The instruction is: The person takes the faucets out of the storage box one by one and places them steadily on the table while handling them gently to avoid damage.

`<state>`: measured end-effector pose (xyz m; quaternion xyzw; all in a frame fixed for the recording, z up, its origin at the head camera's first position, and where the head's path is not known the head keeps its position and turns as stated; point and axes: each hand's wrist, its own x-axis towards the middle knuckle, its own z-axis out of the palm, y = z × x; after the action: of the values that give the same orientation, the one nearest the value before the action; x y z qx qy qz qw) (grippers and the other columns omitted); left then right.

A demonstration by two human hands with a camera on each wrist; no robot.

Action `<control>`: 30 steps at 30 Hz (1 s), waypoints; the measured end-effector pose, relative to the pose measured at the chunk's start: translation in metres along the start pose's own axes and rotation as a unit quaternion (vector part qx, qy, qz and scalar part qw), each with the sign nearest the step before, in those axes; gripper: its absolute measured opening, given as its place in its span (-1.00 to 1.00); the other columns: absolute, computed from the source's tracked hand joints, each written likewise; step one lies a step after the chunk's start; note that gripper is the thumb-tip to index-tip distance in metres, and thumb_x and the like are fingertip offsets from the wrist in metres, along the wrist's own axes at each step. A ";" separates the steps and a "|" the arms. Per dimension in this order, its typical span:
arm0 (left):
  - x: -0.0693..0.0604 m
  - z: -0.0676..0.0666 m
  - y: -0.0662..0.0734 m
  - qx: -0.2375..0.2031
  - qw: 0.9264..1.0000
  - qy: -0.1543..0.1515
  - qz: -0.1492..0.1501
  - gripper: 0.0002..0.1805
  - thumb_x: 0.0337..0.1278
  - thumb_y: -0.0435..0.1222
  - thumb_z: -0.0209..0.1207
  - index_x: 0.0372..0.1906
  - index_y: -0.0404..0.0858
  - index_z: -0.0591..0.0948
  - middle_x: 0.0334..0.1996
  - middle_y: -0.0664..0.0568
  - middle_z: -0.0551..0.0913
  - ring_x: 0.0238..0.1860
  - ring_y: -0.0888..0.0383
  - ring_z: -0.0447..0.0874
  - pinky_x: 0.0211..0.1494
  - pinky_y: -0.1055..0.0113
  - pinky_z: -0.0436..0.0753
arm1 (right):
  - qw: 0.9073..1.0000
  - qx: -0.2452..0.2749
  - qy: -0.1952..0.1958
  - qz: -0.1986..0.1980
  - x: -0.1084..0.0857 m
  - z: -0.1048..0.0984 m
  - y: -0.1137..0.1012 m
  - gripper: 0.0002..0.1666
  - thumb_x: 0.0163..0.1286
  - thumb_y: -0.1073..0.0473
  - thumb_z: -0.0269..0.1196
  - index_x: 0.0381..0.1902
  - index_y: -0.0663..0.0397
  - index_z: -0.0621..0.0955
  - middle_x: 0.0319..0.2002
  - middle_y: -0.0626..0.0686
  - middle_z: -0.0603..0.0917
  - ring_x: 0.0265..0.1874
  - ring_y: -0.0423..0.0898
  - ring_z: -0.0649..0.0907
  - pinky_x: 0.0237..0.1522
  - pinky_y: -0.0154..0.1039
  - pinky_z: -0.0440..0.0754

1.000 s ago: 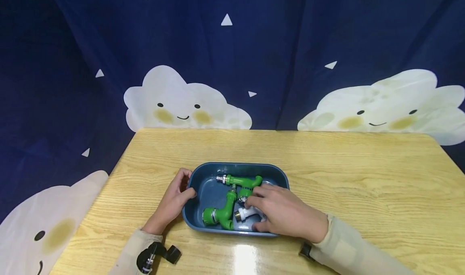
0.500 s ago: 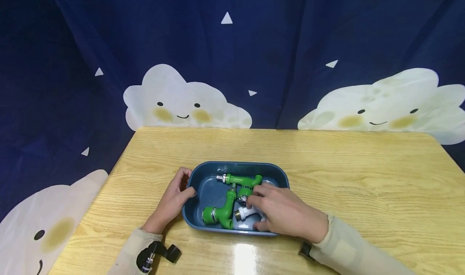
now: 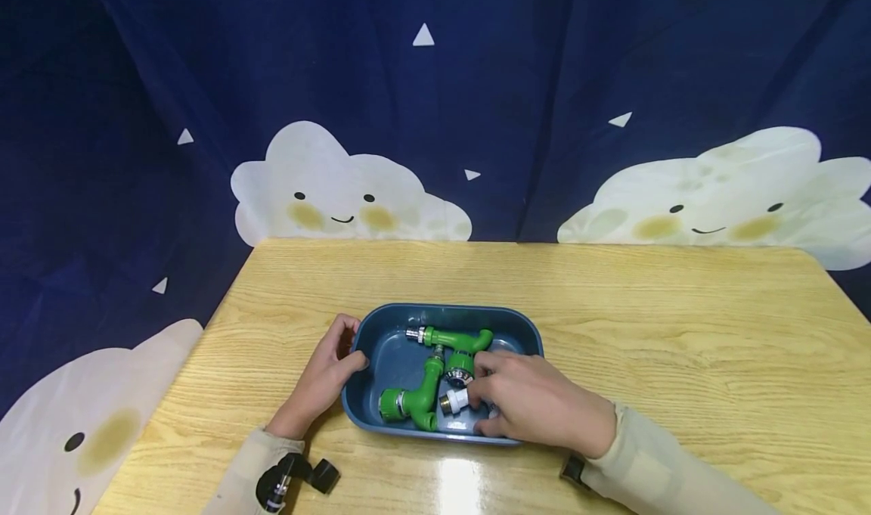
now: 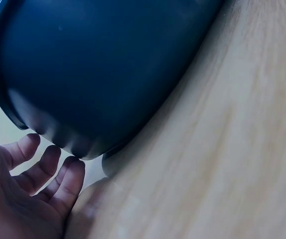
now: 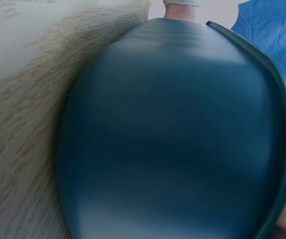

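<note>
A blue plastic basin (image 3: 373, 423) stands on the table, with several taps inside. My left hand (image 3: 329, 370) holds its left rim, thumb over the edge; in the left wrist view the fingers (image 4: 69, 184) touch the outer wall. Inside the basin my right hand (image 3: 527, 398) grips a white tap (image 3: 457, 400), whose brass-threaded end sticks out to the left; the rest is mostly hidden by the hand. One green tap (image 3: 449, 339) lies along the back wall. Another green tap (image 3: 423, 394) lies left of the white one. The right wrist view shows mostly the basin's outer wall (image 5: 172, 124).
The basin rests on a light wooden table (image 3: 680, 349). Behind the table hangs a dark blue curtain (image 3: 517, 84) with smiling clouds and white triangles. Black camera straps (image 3: 292, 477) sit on the wrists.
The right hand's fingers have closed further over the white tap, covering more of its body. The left hand and the basin have stayed in place.
</note>
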<state>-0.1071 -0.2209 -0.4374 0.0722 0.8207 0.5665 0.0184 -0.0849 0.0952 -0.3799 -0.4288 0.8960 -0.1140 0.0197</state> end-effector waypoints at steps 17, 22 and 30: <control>-0.001 0.000 0.000 -0.004 1.000 0.000 0.001 -0.63 -0.06 -0.50 0.11 -0.04 -0.32 0.41 -0.29 0.00 0.39 -0.24 0.17 0.40 -0.15 0.38 0.41 | 1.000 -0.006 0.014 0.018 0.000 0.002 -0.001 -0.71 0.19 -0.14 0.48 -0.39 -0.15 0.65 -0.33 -0.18 0.57 -0.49 -0.32 0.45 -0.44 -0.33 0.47; 0.000 0.000 0.000 -0.004 1.000 -0.001 0.003 -0.63 -0.06 -0.50 0.11 -0.05 -0.33 0.41 -0.30 0.00 0.38 -0.25 0.18 0.39 -0.16 0.38 0.40 | 1.000 -0.011 0.012 0.026 0.000 0.002 -0.002 -0.68 0.17 -0.15 0.48 -0.28 -0.12 0.69 -0.31 -0.16 0.59 -0.53 -0.34 0.44 -0.50 -0.36 0.44; 0.000 0.000 -0.001 0.001 1.000 0.000 0.004 -0.63 -0.06 -0.50 0.11 -0.04 -0.32 0.41 -0.30 0.01 0.38 -0.25 0.18 0.40 -0.16 0.38 0.40 | 0.999 -0.014 0.011 0.037 0.000 0.002 -0.002 -0.56 0.16 -0.17 0.50 -0.11 -0.07 0.72 -0.35 -0.16 0.57 -0.58 -0.35 0.38 -0.58 -0.40 0.30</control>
<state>-0.1075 -0.2214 -0.4379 0.0751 0.8208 0.5661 0.0163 -0.0833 0.0934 -0.3815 -0.3948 0.9127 -0.1052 0.0077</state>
